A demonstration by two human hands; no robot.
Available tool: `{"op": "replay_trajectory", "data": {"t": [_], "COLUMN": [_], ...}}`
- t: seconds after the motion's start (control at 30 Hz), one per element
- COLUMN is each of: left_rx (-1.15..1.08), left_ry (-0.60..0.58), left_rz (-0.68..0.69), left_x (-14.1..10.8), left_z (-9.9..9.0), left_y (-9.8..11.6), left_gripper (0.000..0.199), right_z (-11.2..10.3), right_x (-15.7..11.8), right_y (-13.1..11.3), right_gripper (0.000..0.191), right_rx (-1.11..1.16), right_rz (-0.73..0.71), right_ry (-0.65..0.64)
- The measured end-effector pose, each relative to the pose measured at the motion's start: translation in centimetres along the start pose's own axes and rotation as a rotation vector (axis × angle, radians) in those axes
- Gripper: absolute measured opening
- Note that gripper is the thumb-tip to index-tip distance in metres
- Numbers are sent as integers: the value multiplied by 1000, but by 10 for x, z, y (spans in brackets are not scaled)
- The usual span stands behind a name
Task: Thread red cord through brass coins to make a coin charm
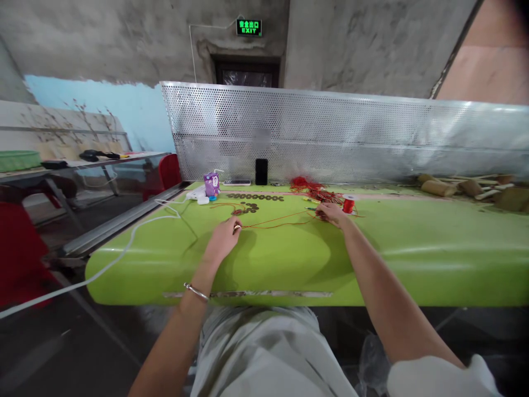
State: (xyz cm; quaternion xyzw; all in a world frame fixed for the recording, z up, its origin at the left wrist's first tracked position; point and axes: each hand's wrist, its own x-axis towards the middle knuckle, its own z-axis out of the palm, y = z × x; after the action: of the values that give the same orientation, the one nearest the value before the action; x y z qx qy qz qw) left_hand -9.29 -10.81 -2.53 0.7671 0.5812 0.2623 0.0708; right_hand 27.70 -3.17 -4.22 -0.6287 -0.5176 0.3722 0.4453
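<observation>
Holding a red cord [281, 221] taut across the green table [413, 248], your left hand [223, 238] pinches one end, your right hand [330, 214] clamps the other by the spool [349, 203]. Coins [256, 197] lie unstrung, so threading looks barely begun; fingertips and knots too small to judge

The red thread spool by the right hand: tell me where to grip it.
Grip the red thread spool around its wound middle, fingers coming from the near side. It stands upright on the green table, with the right hand just left of it.
</observation>
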Motion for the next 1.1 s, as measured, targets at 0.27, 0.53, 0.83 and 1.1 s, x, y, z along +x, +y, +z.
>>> {"op": "replay_trajectory", "data": {"t": [0.27, 0.53, 0.83, 1.1], "left_rx": [-11, -63, -199, -338], "left_ry": [3, -18, -44, -88], "left_rz": [26, 105, 141, 145], "left_x": [1, 23, 69, 75], "left_z": [-1, 4, 5, 11], "left_y": [0, 21, 41, 29], "left_gripper": [23, 23, 27, 28], "right_z": [0, 97, 158, 149], "right_x": [-7, -38, -30, -17], "right_y": [-10, -64, -77, -71], "right_gripper": [27, 24, 26, 26], "right_rx": [-134, -215, -278, -375], "right_rz": [-193, -632, -670, -685], "right_ry": [102, -106, -297, -240]}}
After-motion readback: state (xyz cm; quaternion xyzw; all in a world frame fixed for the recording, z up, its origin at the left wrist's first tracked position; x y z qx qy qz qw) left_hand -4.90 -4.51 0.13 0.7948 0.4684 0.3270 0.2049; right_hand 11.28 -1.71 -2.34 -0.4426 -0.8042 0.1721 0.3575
